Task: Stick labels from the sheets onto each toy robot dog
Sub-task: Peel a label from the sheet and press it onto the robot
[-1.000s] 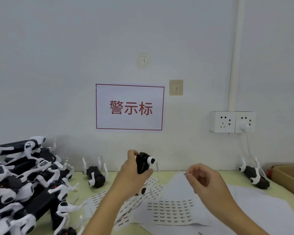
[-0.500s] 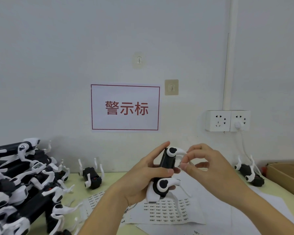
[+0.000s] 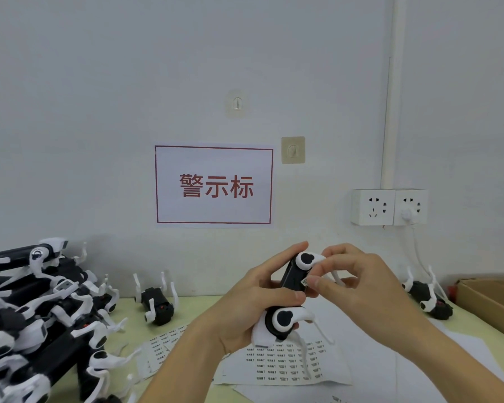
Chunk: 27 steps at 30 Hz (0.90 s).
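Nearest the camera, a white printed label sheet (image 3: 282, 363) lies on the pale yellow-green tabletop (image 3: 192, 306), directly below the black and white plastic toy robot dog (image 3: 288, 298) held up above it. The left hand (image 3: 245, 306) has its grip clamped around the dog's black body, thumb across the front. The right hand (image 3: 358, 283), just right of the dog, pinches a small white label (image 3: 305, 281) against the body with thumb and forefinger closed together. To do this well, I judge the label should be laid flat, squared to the edge, then rubbed down firmly. Left of the dog sits a heap of black and white robot dogs (image 3: 35, 321); beyond, one lies belly-up (image 3: 156, 301).
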Each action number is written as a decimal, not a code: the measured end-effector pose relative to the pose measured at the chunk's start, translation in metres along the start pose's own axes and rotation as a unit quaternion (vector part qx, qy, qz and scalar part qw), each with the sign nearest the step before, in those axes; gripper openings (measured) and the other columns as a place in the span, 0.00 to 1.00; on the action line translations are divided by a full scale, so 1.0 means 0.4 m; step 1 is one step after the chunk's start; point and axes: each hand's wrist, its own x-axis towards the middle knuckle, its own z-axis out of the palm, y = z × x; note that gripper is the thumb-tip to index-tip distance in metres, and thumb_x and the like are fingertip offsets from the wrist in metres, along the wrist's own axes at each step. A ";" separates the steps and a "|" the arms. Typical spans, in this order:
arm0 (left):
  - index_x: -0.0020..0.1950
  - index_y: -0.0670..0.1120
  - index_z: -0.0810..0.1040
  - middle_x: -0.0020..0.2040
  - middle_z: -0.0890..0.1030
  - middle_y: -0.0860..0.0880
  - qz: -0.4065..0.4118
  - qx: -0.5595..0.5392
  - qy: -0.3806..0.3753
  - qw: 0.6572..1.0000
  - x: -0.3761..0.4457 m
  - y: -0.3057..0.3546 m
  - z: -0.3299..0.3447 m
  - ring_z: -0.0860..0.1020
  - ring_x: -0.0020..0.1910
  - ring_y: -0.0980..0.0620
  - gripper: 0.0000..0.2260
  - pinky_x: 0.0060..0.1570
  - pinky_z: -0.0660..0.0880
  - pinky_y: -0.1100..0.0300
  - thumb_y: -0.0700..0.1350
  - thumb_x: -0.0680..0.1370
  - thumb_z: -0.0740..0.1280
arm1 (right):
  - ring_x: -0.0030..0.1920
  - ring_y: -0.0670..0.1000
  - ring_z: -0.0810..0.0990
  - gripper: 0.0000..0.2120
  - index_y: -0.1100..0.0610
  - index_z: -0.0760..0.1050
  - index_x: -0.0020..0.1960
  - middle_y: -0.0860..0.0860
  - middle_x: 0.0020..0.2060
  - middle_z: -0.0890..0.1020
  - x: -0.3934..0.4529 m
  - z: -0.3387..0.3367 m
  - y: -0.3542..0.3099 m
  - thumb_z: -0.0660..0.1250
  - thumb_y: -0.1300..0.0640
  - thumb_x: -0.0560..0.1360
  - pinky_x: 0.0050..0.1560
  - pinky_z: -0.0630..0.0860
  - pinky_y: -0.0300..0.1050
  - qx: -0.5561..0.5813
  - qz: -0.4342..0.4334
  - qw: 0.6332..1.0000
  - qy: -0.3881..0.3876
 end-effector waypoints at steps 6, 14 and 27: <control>0.67 0.64 0.77 0.53 0.84 0.45 0.000 0.031 0.019 0.999 -0.004 0.006 0.005 0.82 0.50 0.47 0.30 0.56 0.77 0.48 0.35 0.73 0.70 | 0.55 0.38 0.77 0.09 0.43 0.84 0.34 0.42 0.50 0.79 -0.001 0.001 -0.002 0.75 0.54 0.72 0.52 0.74 0.40 0.003 0.005 1.000 -0.009; 0.65 0.67 0.77 0.50 0.85 0.47 -0.003 0.065 0.027 0.998 -0.008 0.013 0.009 0.81 0.52 0.45 0.30 0.58 0.78 0.47 0.37 0.72 0.71 | 0.44 0.39 0.78 0.09 0.42 0.83 0.34 0.39 0.50 0.77 -0.001 0.002 -0.002 0.75 0.51 0.72 0.42 0.67 0.33 -0.032 0.016 0.999 -0.004; 0.65 0.69 0.76 0.52 0.84 0.46 -0.003 0.103 0.039 0.994 -0.007 0.014 0.008 0.82 0.52 0.44 0.27 0.63 0.76 0.45 0.42 0.73 0.72 | 0.42 0.35 0.76 0.10 0.39 0.83 0.34 0.39 0.50 0.77 -0.002 0.009 0.000 0.76 0.51 0.71 0.41 0.68 0.29 -0.046 0.015 0.999 0.006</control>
